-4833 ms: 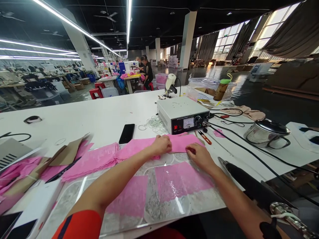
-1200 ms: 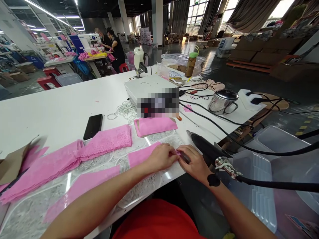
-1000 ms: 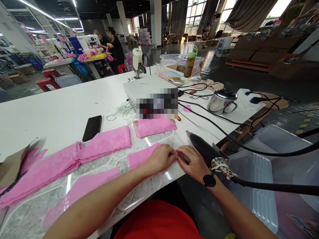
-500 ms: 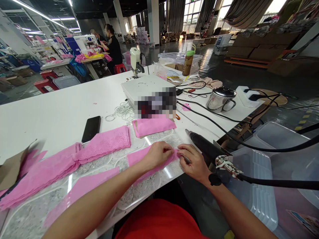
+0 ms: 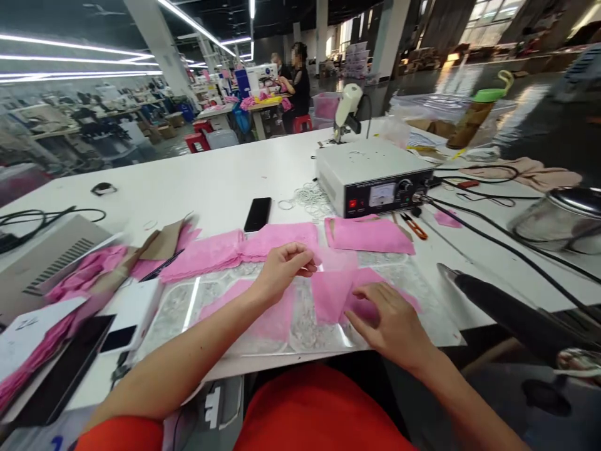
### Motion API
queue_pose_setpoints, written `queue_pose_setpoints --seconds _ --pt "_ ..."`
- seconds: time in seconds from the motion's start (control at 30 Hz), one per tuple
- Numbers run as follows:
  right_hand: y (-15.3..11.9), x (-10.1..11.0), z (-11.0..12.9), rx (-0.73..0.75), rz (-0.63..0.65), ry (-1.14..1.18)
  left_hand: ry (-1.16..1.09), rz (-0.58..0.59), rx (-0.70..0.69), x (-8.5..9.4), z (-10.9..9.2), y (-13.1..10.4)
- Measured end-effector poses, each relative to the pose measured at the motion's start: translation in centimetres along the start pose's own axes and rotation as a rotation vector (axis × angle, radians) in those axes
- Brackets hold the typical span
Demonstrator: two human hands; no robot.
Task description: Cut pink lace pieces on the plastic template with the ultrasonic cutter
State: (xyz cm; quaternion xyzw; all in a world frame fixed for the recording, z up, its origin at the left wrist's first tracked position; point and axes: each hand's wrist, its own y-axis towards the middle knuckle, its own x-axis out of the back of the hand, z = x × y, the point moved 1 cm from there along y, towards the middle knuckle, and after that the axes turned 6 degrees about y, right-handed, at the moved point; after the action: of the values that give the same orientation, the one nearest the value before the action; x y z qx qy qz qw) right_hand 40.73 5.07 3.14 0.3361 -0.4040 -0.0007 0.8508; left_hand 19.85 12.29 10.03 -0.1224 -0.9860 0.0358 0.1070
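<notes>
My left hand [image 5: 287, 269] pinches the upper left corner of a sheer pink fabric piece [image 5: 328, 297], which is lifted and folded over. My right hand [image 5: 389, 316] is beside its lower right part, thumb and fingers apart, the thumb close to the fabric edge. Part of the pink cloth lies behind the right fingers. Another pink fabric piece [image 5: 270, 319] lies flat under my left forearm. Beyond the hands are a stack of lace-edged pink pieces [image 5: 282, 238] and folded pink fabric [image 5: 373, 237] on brown card. A clear patterned mat [image 5: 300, 341] lies underneath.
A control box [image 5: 375, 160] with a dial stands at the back. A black handheld tool [image 5: 498, 307] on a cable lies at the right, near a metal mug [image 5: 558, 219]. Orange snips [image 5: 414, 227] and a phone [image 5: 258, 214] lie behind the fabric. Co-workers sit farther off.
My view has turned left. My left hand has raised the fabric's corner and moved away from my right hand, whose fingers have spread. Earlier both hands were close together on the flat piece.
</notes>
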Motion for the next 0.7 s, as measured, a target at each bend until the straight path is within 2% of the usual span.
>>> queue_pose_setpoints --seconds 0.1,0.2,0.33,0.47,0.7 --pt "1.4 -2.3 2.1 0.063 0.066 0.03 -0.039 -0.14 0.027 3.9 1.0 -2.8" --pt "2.3 -3.8 3.3 0.128 0.122 0.073 -0.043 -0.273 0.074 7.3 3.0 -5.9" --pt "3.3 -4.4 3.7 0.153 0.196 0.094 -0.054 -0.399 0.151 10.3 6.0 -9.0" --pt "4.2 -4.7 3.7 0.132 0.254 0.062 -0.133 -0.41 0.192 11.1 7.8 -10.1" --pt "4.0 -5.7 4.3 0.047 0.469 -0.031 -0.329 -0.325 0.183 10.4 8.7 -9.5"
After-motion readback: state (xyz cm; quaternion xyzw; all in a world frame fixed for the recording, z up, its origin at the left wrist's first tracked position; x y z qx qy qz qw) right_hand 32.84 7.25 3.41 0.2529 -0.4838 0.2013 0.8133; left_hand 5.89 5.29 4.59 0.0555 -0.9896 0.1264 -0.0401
